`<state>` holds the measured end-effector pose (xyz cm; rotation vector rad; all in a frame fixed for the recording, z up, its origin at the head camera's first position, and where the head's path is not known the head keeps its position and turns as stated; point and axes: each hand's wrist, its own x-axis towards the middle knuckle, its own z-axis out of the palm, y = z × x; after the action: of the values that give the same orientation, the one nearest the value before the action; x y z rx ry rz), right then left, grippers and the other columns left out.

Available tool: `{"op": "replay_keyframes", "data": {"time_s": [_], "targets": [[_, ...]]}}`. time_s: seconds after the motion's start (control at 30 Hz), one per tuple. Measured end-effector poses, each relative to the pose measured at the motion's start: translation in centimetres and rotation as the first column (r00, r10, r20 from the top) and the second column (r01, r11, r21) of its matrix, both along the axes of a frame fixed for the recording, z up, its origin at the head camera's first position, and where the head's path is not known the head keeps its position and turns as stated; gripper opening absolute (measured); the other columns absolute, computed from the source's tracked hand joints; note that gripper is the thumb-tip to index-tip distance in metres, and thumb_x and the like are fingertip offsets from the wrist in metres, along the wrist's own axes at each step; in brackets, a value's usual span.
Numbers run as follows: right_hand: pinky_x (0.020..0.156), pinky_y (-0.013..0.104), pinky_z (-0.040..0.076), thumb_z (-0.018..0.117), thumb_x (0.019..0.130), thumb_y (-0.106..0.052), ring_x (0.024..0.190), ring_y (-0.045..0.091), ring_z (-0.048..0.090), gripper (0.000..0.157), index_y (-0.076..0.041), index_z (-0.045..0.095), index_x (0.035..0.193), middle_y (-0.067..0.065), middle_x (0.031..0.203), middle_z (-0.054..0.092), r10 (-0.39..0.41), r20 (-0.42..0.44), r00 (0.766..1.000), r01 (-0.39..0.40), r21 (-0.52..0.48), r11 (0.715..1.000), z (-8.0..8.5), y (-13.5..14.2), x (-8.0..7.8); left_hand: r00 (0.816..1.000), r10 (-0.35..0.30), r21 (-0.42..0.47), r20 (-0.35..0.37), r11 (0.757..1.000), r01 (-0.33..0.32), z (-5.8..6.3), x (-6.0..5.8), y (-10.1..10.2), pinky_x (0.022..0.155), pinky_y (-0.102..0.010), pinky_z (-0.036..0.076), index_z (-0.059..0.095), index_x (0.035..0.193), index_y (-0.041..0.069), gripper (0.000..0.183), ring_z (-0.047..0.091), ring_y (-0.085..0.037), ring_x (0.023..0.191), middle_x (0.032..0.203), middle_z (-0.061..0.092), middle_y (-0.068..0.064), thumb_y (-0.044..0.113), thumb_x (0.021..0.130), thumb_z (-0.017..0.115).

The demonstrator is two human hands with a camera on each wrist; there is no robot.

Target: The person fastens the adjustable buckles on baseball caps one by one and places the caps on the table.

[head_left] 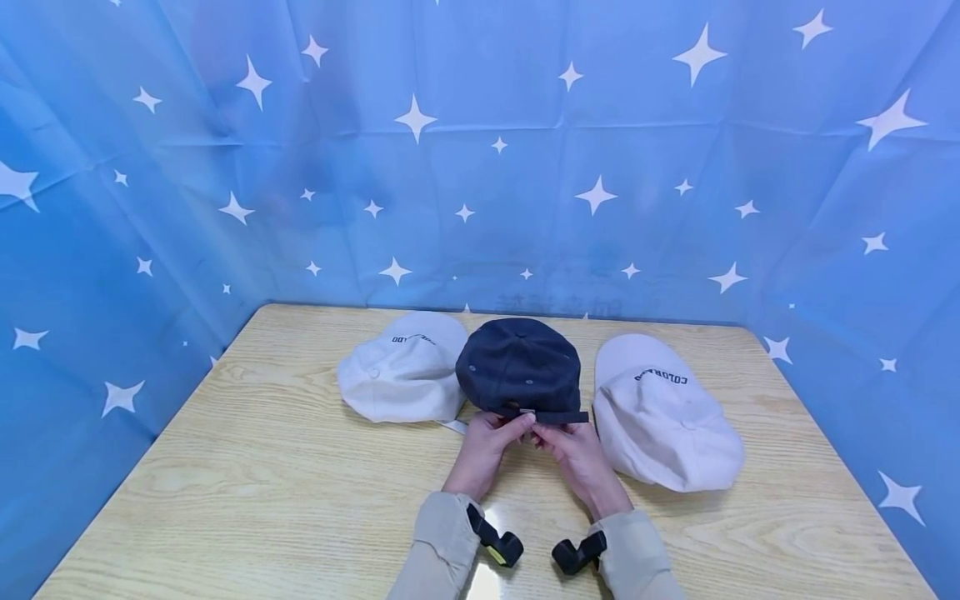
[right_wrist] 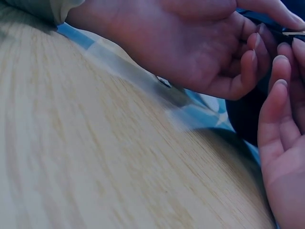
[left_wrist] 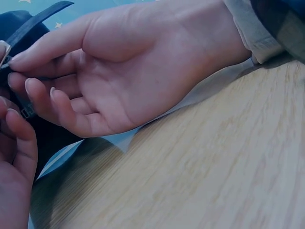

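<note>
A dark navy baseball cap (head_left: 519, 362) is held between both hands, its back strap (head_left: 566, 417) toward the person. With thumb and fingers, my left hand (head_left: 483, 450) pinches the strap by its small metal buckle (head_left: 527, 412). Close beside it, my right hand (head_left: 581, 458) pinches the same strap, whose loose end sticks out to the right. Thumbs and fingertips of both hands meet near the buckle. In the left wrist view, the strap end (left_wrist: 40, 20) rises above the thumb. The cap's brim is hidden in the head view.
A white cap (head_left: 401, 375) with dark lettering lies left of the navy one, its strap partly showing. Another white cap (head_left: 667, 425), marked COLORADO, lies to the right. The wooden table (head_left: 247, 467) is bordered by a blue star-patterned curtain (head_left: 465, 175).
</note>
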<state>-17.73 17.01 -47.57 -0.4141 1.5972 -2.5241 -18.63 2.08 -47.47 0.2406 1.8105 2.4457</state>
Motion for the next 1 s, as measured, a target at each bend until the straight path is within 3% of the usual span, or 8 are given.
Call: {"op": "replay_keyframes", "data": {"time_s": [0.4,0.77,0.87,1.0], "targets": [[0.066,0.023,0.046,0.052,0.087,0.0,0.074,0.014,0.056,0.017,-0.013,0.062,0.093,0.0,0.086,0.062,0.029,0.067,0.997,-0.03,0.009,1.0,0.26,-0.11,0.09,1.0,0.025,0.003,0.016,1.0,-0.025,0.03,-0.14,0.0,0.062,-0.027,0.041,0.059,0.074,0.012,0.02,0.049,-0.013,0.064,0.067,0.053,0.003,0.028,0.076,0.071],[0.067,0.023,0.046,0.046,0.093,-0.007,0.075,0.014,0.056,0.015,-0.009,0.06,0.097,0.003,0.085,0.062,0.081,0.013,0.997,-0.08,-0.066,0.995,-0.09,0.12,-0.09,0.999,0.009,0.017,0.041,1.0,-0.01,-0.19,-0.2,0.23,0.065,-0.027,0.042,0.062,0.077,0.011,0.021,0.051,-0.014,0.068,0.072,0.057,0.001,0.029,0.075,0.072],[0.067,0.023,0.046,0.041,0.095,-0.012,0.076,0.015,0.057,0.017,-0.008,0.057,0.099,0.004,0.085,0.062,0.094,-0.012,0.995,-0.095,-0.106,0.99,-0.17,0.17,-0.14,0.999,-0.014,0.065,0.05,0.998,0.011,-0.14,-0.2,0.24,0.064,-0.026,0.042,0.06,0.081,0.012,0.019,0.051,-0.013,0.067,0.074,0.058,0.002,0.026,0.076,0.071],[0.067,0.024,0.047,0.035,0.097,-0.015,0.079,0.015,0.058,0.022,-0.008,0.056,0.101,0.006,0.088,0.063,0.099,-0.021,0.995,-0.101,-0.197,0.975,-0.23,0.35,-0.24,0.997,-0.054,0.221,0.05,0.974,0.042,0.0,-0.27,0.05,0.062,-0.024,0.043,0.054,0.092,0.011,0.022,0.052,-0.012,0.069,0.081,0.057,0.001,0.022,0.079,0.068]]}}
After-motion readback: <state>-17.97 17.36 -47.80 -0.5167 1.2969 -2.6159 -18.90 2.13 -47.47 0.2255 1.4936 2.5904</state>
